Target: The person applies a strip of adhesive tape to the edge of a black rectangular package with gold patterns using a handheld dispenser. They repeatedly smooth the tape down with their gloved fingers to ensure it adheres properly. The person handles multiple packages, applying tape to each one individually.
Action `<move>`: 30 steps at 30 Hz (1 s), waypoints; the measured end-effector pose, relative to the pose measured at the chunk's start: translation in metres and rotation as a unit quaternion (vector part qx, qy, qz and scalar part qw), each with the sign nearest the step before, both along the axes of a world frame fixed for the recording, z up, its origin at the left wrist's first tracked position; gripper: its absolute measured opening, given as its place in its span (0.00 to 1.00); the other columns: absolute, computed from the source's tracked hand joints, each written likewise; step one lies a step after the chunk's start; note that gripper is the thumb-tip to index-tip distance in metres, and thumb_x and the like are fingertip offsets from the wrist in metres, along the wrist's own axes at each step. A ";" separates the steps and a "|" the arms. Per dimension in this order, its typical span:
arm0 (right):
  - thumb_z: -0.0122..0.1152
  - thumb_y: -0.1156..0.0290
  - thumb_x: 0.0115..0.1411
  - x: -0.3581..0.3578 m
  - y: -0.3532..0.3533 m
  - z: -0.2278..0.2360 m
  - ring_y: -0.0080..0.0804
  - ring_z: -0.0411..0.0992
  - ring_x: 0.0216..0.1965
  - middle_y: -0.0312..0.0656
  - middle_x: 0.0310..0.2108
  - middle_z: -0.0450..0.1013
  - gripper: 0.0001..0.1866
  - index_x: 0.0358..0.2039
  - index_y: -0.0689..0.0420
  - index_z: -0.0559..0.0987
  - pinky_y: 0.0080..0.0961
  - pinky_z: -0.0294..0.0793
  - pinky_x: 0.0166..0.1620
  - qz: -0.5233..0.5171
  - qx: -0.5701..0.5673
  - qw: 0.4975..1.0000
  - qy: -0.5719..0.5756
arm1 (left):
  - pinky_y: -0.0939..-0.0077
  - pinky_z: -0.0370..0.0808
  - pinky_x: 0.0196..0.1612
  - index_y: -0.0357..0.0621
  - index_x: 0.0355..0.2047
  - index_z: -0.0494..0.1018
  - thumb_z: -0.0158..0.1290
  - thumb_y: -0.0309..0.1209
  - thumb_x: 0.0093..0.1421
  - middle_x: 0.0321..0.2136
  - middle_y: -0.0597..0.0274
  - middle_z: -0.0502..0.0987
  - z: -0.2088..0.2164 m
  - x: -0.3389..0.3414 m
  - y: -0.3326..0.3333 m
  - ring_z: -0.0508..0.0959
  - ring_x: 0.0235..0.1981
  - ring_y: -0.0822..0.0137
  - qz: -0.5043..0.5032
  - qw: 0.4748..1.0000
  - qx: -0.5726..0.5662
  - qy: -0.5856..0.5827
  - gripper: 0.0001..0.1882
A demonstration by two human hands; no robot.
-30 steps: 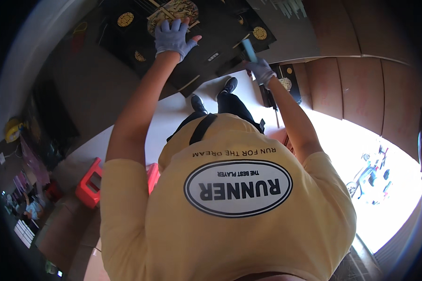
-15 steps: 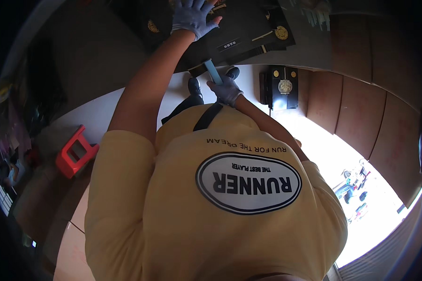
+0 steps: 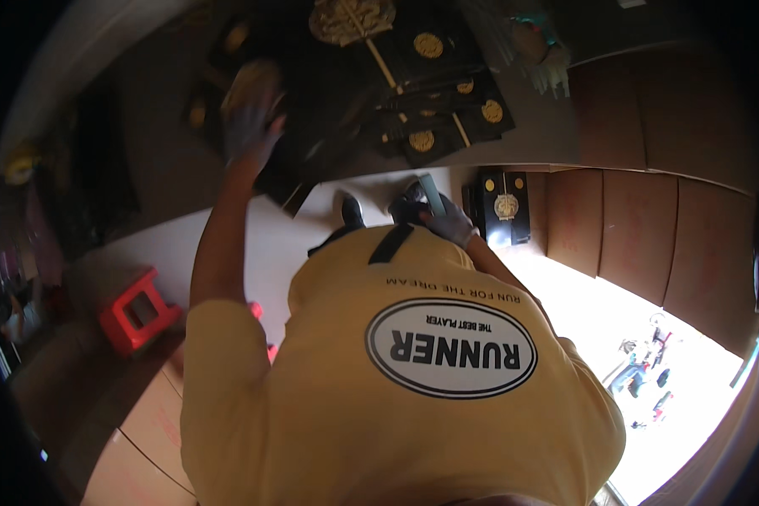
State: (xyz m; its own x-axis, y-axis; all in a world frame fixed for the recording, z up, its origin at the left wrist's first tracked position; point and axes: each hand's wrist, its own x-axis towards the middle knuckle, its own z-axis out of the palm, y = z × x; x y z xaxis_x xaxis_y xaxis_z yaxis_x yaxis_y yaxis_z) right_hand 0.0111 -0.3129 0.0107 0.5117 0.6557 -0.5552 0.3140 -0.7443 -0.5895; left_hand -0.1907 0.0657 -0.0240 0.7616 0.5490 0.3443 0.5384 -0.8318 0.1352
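- While looking down, see light-blue bar [image 3: 431, 194] clasped in right hand [image 3: 454, 224], jutting past curled fingers near table [image 3: 533, 139].
- Note long axis running forward, slanting left, tableward.
- Find left hand [image 3: 251, 131] blurred over black panels [image 3: 451, 63]; cannot tell finger spacing.

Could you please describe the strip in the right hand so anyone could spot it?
Find the dark table across the top, then the yellow shirt below it. By the shirt's hem, the gloved right hand holds a narrow strip. Its dull blue-green colour sets it apart from the table's black-and-gold pieces.
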 end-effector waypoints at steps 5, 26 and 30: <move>0.64 0.52 0.45 0.002 -0.030 -0.038 0.45 0.67 0.52 0.50 0.48 0.70 0.38 0.57 0.49 0.65 0.34 0.64 0.55 -0.058 -0.063 0.991 0.099 | 0.50 0.47 0.62 0.49 0.57 0.58 0.42 0.46 0.60 0.61 0.53 0.54 -0.020 -0.163 0.040 0.52 0.62 0.48 0.111 0.928 -0.082 0.347 0.27; 0.61 0.71 0.50 -0.009 -0.063 -0.072 0.25 0.70 0.34 0.35 0.33 0.71 0.19 0.43 0.54 0.71 0.24 0.70 0.36 -0.261 0.186 0.902 0.288 | 0.44 0.42 0.62 0.63 0.62 0.52 0.35 0.59 0.58 0.60 0.44 0.54 0.028 0.176 -0.074 0.50 0.62 0.46 -0.009 0.991 0.081 0.102 0.34; 0.60 0.72 0.50 0.015 -0.031 -0.050 0.21 0.67 0.25 0.33 0.25 0.69 0.14 0.38 0.56 0.70 0.18 0.67 0.29 -0.337 0.256 0.880 0.214 | 0.40 0.38 0.62 0.50 0.59 0.59 0.41 0.54 0.57 0.60 0.41 0.52 0.036 0.171 -0.076 0.47 0.63 0.44 -0.031 0.997 0.043 0.060 0.34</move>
